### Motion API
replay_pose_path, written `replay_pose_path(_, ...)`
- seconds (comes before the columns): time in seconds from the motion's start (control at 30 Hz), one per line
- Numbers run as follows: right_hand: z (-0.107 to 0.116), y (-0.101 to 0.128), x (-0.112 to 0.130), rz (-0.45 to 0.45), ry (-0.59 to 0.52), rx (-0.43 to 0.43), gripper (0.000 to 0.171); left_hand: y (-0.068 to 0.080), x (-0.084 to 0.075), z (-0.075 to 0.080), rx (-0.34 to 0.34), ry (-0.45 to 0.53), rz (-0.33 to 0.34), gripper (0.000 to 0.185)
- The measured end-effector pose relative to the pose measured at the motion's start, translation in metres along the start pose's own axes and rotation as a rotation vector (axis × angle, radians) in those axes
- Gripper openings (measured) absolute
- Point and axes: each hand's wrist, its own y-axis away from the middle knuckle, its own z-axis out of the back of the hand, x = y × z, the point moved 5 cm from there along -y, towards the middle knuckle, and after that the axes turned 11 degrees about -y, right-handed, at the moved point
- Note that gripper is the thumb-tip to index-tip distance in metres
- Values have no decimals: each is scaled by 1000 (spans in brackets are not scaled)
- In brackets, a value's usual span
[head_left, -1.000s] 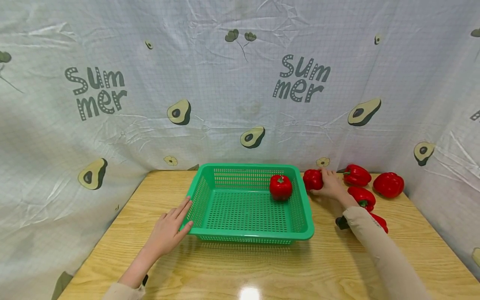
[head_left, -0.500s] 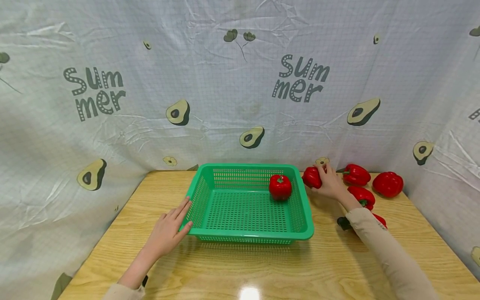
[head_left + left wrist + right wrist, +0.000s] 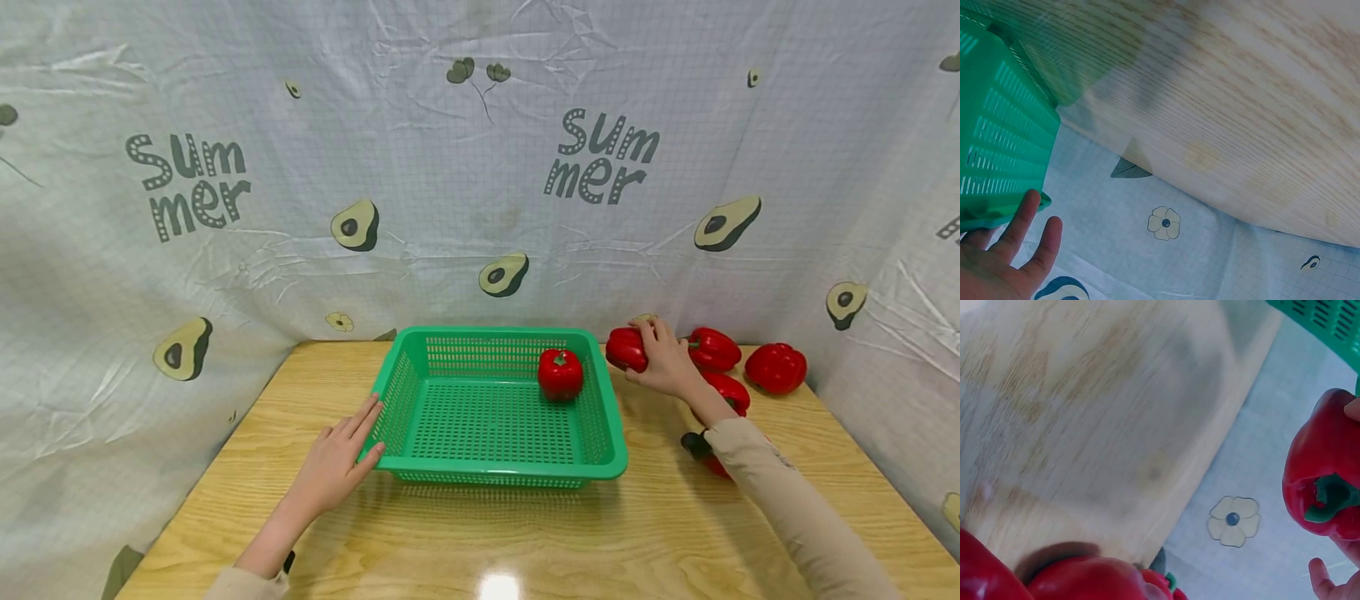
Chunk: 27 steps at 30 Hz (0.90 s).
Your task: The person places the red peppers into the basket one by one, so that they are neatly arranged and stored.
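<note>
Above the worktop (image 3: 525, 533), my right hand (image 3: 663, 362) grips a pepper (image 3: 626, 348) just right of the basket (image 3: 615, 433), while my left hand (image 3: 337, 462) rests flat on its left wall.

Wooden table (image 3: 525, 542): green basket (image 3: 420, 396) at centre, loose red peppers (image 3: 776, 367) at right rear

Open basket (image 3: 609, 433) floor beside lone pepper (image 3: 560, 374)

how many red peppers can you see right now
6: one in the basket, one in the right hand, three on the table beyond it, one mostly hidden behind the sleeve. More may be hidden.
</note>
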Motion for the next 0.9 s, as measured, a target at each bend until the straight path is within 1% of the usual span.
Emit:
replay_pose_path(0.2, 6, 1, 9, 38, 3, -45, 71, 0, 0, 0, -12, 1, -4, 54)
replay_pose_path(0.4, 13, 4, 19, 96, -13, -65, 72, 1, 0, 0, -69, 2, -18, 54)
replay_pose_path(0.5, 17, 7, 23, 133, -16, -93, 72, 0, 1, -1, -45, 0, -14, 55)
replay_pose_path(0.63, 23, 10, 31, 171, -36, -107, 72, 0, 1, -2, 0, 5, -2, 56)
replay_pose_path(0.9, 30, 16, 44, 256, -58, -108, 71, 0, 2, -2, 3, 7, -1, 57)
